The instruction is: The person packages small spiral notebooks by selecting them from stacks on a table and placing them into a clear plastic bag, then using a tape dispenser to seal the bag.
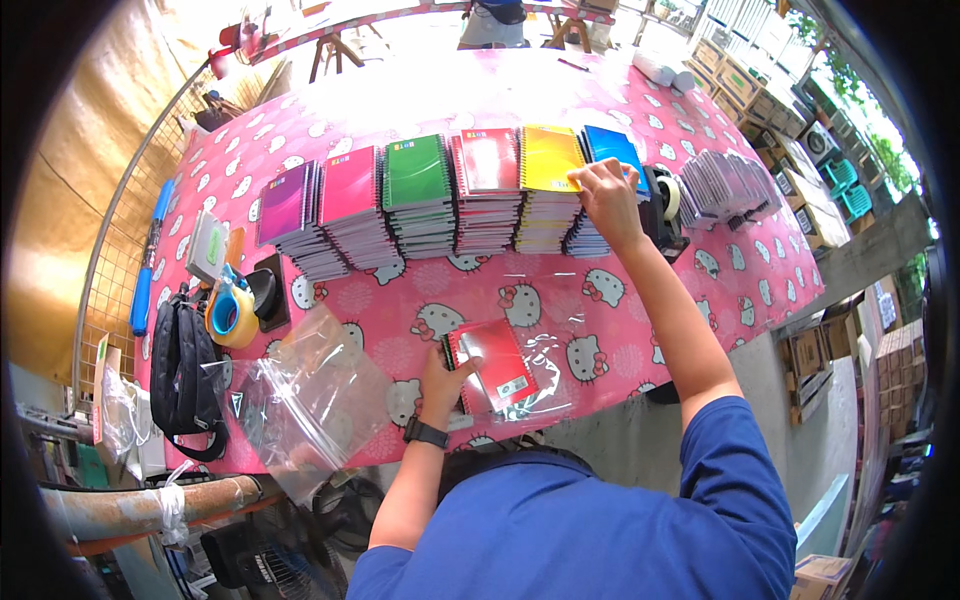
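Observation:
My left hand (444, 384), with a dark watch on its wrist, grips a red spiral notebook (492, 360) by its left side near the table's front edge. Beneath it something green peeks out, and a clear plastic bag (552, 388) lies under and to the right. My right arm reaches far forward. The fingers of my right hand (610, 200) pinch the near right corner of the top yellow notebook (552, 158) on its stack. Right of that is a stack topped by a blue notebook (612, 148), partly hidden by this hand.
More stacks stand in the row: purple (285, 200), pink (348, 183), green (418, 168) and red (486, 160). A tape dispenser (668, 205) and more notebooks (725, 185) are at right. Clear bags (305, 395), tape rolls (232, 315) and a black pouch (188, 375) lie left.

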Tool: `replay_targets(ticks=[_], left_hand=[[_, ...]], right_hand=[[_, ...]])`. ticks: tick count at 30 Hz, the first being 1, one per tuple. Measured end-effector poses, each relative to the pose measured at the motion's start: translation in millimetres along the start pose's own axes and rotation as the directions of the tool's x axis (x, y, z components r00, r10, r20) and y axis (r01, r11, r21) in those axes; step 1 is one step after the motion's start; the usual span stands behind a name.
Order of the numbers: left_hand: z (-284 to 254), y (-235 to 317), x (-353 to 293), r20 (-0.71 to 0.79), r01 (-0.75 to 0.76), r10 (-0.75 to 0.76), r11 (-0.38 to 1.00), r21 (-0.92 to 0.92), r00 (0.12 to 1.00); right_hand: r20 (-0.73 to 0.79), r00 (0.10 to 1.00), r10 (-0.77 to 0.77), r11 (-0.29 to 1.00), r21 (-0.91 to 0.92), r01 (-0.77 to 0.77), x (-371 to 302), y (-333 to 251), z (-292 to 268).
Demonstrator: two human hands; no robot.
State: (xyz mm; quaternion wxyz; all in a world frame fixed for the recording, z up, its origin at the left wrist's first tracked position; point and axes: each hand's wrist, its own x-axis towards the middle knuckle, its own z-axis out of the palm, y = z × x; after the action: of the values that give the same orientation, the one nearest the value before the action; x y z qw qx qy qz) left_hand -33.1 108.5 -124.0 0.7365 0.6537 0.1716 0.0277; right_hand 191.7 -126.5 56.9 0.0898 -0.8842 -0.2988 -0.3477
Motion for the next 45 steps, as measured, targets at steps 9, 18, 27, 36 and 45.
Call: replay_targets(ticks=[9, 18, 27, 36, 45], left_hand=[[0, -2, 2, -0.001, -0.007, 0.007, 0.999, -0.042, 1.000], [-2, -1, 7, -0.011, 0.002, -0.002, 1.000, 0.010, 1.000], [-4, -6, 5, 0.055, -0.011, 0.018, 0.992, -0.126, 0.998], [-2, 0, 9, 0.176, 0.138, -0.080, 0.926, -0.352, 0.981], [8, -1, -3, 0.073, -0.039, 0.047, 0.993, -0.115, 0.996]], right_hand=[[-0.070, 0.996, -0.049, 0.999, 0.011, 0.050, -2, 11, 5], [-0.158, 0.934, 0.320, 0.831, 0.520, -0.197, 25, 0, -40], [0.330, 0.893, 0.308, 0.252, 0.876, -0.411, -8, -48, -74], [0.816, 0.577, 0.013, 0.755, 0.370, -0.541, -93, -118, 26], [-0.229, 0.899, 0.372, 0.900, -0.148, -0.410, -22, 50, -23]])
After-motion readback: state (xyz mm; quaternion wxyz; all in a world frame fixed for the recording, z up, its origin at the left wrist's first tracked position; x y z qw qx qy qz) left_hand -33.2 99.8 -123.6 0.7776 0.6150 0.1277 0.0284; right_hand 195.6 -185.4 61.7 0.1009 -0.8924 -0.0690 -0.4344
